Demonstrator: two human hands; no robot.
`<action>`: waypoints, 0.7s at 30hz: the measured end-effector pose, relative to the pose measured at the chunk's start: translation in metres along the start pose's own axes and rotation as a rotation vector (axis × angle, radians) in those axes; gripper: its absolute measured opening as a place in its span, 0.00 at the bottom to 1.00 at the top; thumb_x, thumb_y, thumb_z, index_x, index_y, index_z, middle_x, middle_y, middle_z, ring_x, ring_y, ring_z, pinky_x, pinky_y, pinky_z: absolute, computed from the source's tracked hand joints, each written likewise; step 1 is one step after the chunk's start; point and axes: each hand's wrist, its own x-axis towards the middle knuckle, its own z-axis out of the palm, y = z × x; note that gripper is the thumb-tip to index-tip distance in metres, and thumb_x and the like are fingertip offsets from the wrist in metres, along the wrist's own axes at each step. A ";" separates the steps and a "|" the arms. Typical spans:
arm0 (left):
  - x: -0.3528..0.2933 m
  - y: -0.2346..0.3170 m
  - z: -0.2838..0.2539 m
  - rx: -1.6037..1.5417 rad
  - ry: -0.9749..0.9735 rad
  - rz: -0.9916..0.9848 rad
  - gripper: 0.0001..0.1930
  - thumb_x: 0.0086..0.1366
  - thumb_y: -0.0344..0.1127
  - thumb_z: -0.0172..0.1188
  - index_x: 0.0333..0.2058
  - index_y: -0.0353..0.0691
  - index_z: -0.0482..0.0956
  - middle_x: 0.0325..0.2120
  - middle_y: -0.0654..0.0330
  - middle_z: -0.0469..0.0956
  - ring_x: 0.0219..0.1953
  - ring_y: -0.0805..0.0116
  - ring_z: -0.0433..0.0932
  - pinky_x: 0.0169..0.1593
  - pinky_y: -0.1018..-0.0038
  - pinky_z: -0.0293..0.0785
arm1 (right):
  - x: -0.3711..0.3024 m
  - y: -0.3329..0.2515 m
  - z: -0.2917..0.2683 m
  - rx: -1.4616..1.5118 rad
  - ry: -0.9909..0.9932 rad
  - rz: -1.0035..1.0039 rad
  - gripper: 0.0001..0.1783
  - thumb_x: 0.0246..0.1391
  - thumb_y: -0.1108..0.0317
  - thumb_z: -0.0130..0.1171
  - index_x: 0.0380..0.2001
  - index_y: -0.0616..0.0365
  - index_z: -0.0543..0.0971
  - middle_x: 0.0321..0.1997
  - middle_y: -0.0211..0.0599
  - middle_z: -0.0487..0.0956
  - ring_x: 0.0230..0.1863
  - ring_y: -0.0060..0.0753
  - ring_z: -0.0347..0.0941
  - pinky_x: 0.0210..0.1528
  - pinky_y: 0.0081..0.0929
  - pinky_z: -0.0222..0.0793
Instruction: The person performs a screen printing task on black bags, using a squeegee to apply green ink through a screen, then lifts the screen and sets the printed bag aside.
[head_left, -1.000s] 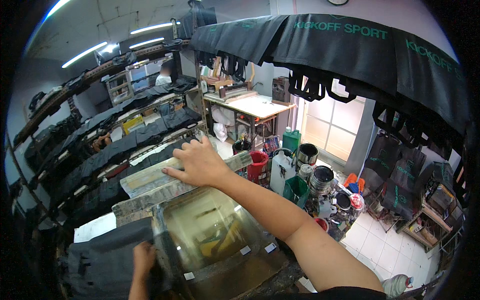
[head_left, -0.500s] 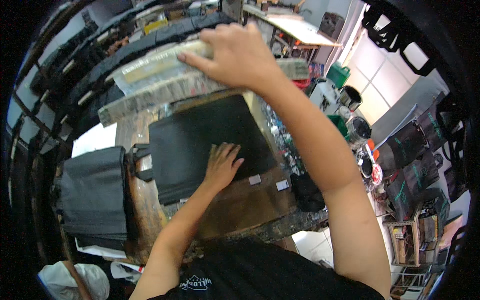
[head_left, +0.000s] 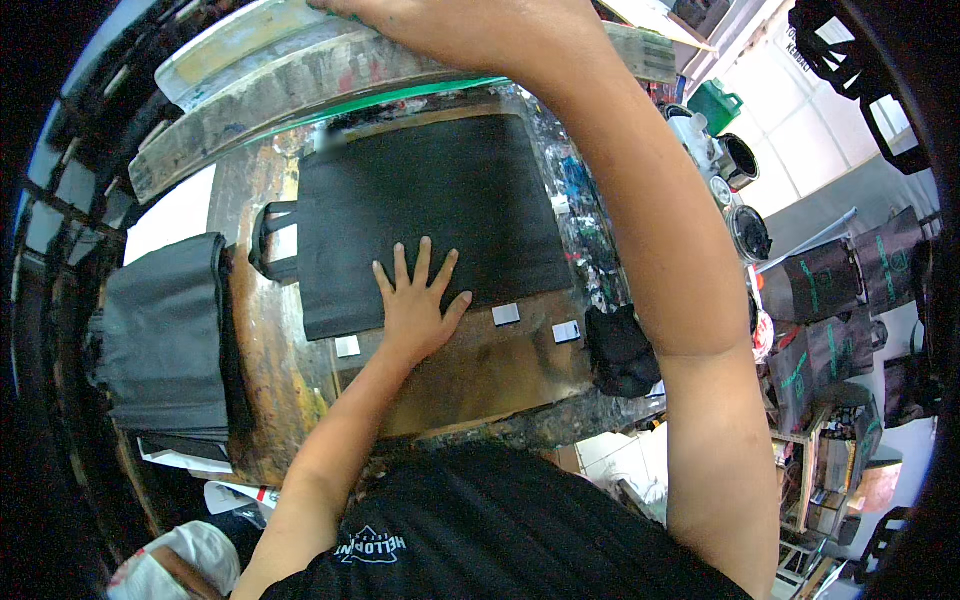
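Note:
A flat black fabric bag (head_left: 430, 190) lies on the stained work board, its strap (head_left: 272, 240) sticking out at the left. My left hand (head_left: 415, 305) rests palm down at the bag's near edge, fingers spread. Beyond the bag, a paint-smeared wooden screen-printing frame (head_left: 250, 115) is raised at a tilt, with a green strip (head_left: 400, 97) along its lower side. My right hand (head_left: 450, 30) is up at that frame beside a pale yellowish bar (head_left: 230, 50); the picture's upper edge cuts off its fingers. Small white tabs (head_left: 506, 315) sit along the bag's near edge.
Left of the board lies a stack of black bags (head_left: 165, 335). A crumpled black cloth (head_left: 620, 350) is at the board's right. Cans (head_left: 738, 160) and a green container (head_left: 714, 106) stand farther right. Printed black bags (head_left: 815, 285) are spread out beyond them.
My left hand has slid toward the bag's near edge and spread its fingers. The bag lies straighter, exposing a white tab at its lower left. My view has shifted, cropping my right hand.

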 end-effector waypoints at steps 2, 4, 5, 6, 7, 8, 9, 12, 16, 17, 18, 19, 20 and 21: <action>-0.004 0.007 -0.004 -0.018 0.002 0.010 0.36 0.76 0.66 0.46 0.77 0.59 0.61 0.80 0.49 0.46 0.79 0.29 0.42 0.73 0.24 0.31 | -0.011 -0.005 0.007 -0.068 0.129 0.000 0.40 0.75 0.32 0.37 0.60 0.58 0.79 0.40 0.40 0.83 0.45 0.33 0.78 0.47 0.35 0.74; -0.008 0.009 -0.004 -0.026 0.011 0.019 0.36 0.76 0.66 0.46 0.76 0.58 0.62 0.80 0.49 0.47 0.79 0.30 0.42 0.74 0.24 0.31 | -0.006 -0.009 0.009 -0.067 0.107 0.045 0.40 0.74 0.32 0.37 0.57 0.58 0.80 0.40 0.40 0.83 0.44 0.33 0.77 0.45 0.33 0.75; -0.008 0.010 -0.001 -0.027 0.013 0.033 0.37 0.76 0.66 0.47 0.76 0.57 0.62 0.80 0.48 0.48 0.80 0.32 0.43 0.74 0.25 0.31 | 0.004 -0.006 0.003 -0.014 0.001 0.088 0.40 0.74 0.32 0.38 0.54 0.58 0.81 0.39 0.39 0.83 0.43 0.33 0.77 0.44 0.33 0.75; -0.008 0.009 0.000 -0.027 0.022 0.048 0.37 0.75 0.66 0.47 0.76 0.56 0.63 0.80 0.48 0.49 0.80 0.33 0.44 0.74 0.26 0.31 | 0.010 -0.007 -0.003 0.033 -0.101 0.128 0.40 0.74 0.32 0.38 0.52 0.58 0.82 0.39 0.38 0.82 0.42 0.33 0.77 0.43 0.32 0.76; -0.007 0.006 0.000 -0.073 0.045 0.054 0.37 0.75 0.66 0.47 0.75 0.55 0.64 0.79 0.48 0.51 0.80 0.35 0.46 0.75 0.26 0.31 | 0.007 -0.007 -0.004 0.021 -0.050 0.092 0.39 0.74 0.32 0.38 0.49 0.58 0.82 0.38 0.38 0.82 0.41 0.33 0.77 0.42 0.33 0.75; -0.008 0.003 0.000 -0.119 0.069 0.061 0.37 0.75 0.66 0.46 0.75 0.54 0.65 0.78 0.47 0.53 0.79 0.36 0.48 0.75 0.27 0.31 | 0.001 -0.005 -0.002 0.011 0.003 0.056 0.38 0.74 0.32 0.39 0.46 0.58 0.82 0.37 0.38 0.82 0.39 0.33 0.76 0.41 0.34 0.74; -0.007 -0.002 -0.002 -0.161 0.093 0.071 0.37 0.75 0.66 0.46 0.74 0.53 0.66 0.78 0.47 0.55 0.79 0.38 0.49 0.75 0.27 0.31 | 0.000 -0.006 -0.001 -0.010 0.009 0.064 0.37 0.74 0.33 0.40 0.44 0.58 0.82 0.36 0.38 0.81 0.39 0.33 0.76 0.41 0.35 0.74; -0.003 -0.039 -0.059 -0.435 0.339 -0.203 0.37 0.72 0.55 0.62 0.72 0.40 0.67 0.68 0.46 0.71 0.70 0.46 0.68 0.73 0.47 0.58 | 0.008 -0.011 0.004 -0.088 -0.073 0.163 0.34 0.73 0.36 0.43 0.40 0.58 0.81 0.34 0.39 0.81 0.37 0.34 0.75 0.42 0.39 0.71; -0.022 -0.085 -0.167 -1.240 0.668 -0.423 0.45 0.64 0.35 0.77 0.73 0.33 0.58 0.50 0.56 0.82 0.50 0.67 0.81 0.52 0.73 0.77 | -0.034 -0.003 0.042 -0.160 0.392 -0.071 0.36 0.62 0.30 0.55 0.36 0.57 0.86 0.36 0.51 0.86 0.41 0.54 0.83 0.46 0.54 0.72; -0.033 -0.102 -0.179 -1.428 0.702 -0.366 0.47 0.63 0.33 0.77 0.73 0.33 0.57 0.47 0.58 0.81 0.47 0.71 0.80 0.49 0.76 0.77 | -0.050 -0.012 0.050 -0.208 0.328 -0.029 0.34 0.62 0.32 0.56 0.37 0.56 0.84 0.37 0.49 0.84 0.43 0.52 0.81 0.47 0.53 0.69; -0.040 -0.098 -0.201 -1.503 0.700 -0.141 0.44 0.60 0.34 0.79 0.70 0.34 0.62 0.50 0.57 0.81 0.49 0.69 0.81 0.52 0.73 0.78 | -0.072 -0.018 0.058 -0.200 0.315 -0.040 0.32 0.62 0.33 0.56 0.40 0.55 0.82 0.38 0.47 0.82 0.44 0.51 0.79 0.48 0.51 0.65; -0.052 -0.096 -0.208 -1.378 0.621 -0.378 0.43 0.56 0.35 0.83 0.66 0.35 0.69 0.49 0.57 0.83 0.48 0.68 0.82 0.54 0.71 0.79 | -0.092 -0.029 0.059 -0.118 0.156 0.002 0.32 0.64 0.37 0.60 0.47 0.59 0.81 0.41 0.48 0.80 0.48 0.51 0.76 0.53 0.50 0.63; -0.063 -0.090 -0.201 -1.335 0.568 -0.410 0.42 0.53 0.36 0.84 0.64 0.35 0.72 0.48 0.58 0.84 0.47 0.68 0.83 0.55 0.71 0.79 | -0.111 -0.035 0.062 -0.127 0.076 0.002 0.30 0.61 0.42 0.64 0.51 0.58 0.78 0.46 0.48 0.79 0.50 0.51 0.74 0.53 0.50 0.62; -0.078 -0.085 -0.187 -1.284 0.519 -0.451 0.41 0.51 0.36 0.86 0.61 0.35 0.75 0.47 0.58 0.85 0.47 0.68 0.84 0.56 0.70 0.80 | -0.127 -0.038 0.069 -0.100 0.026 -0.007 0.32 0.57 0.44 0.68 0.54 0.57 0.76 0.48 0.47 0.77 0.50 0.51 0.73 0.54 0.49 0.62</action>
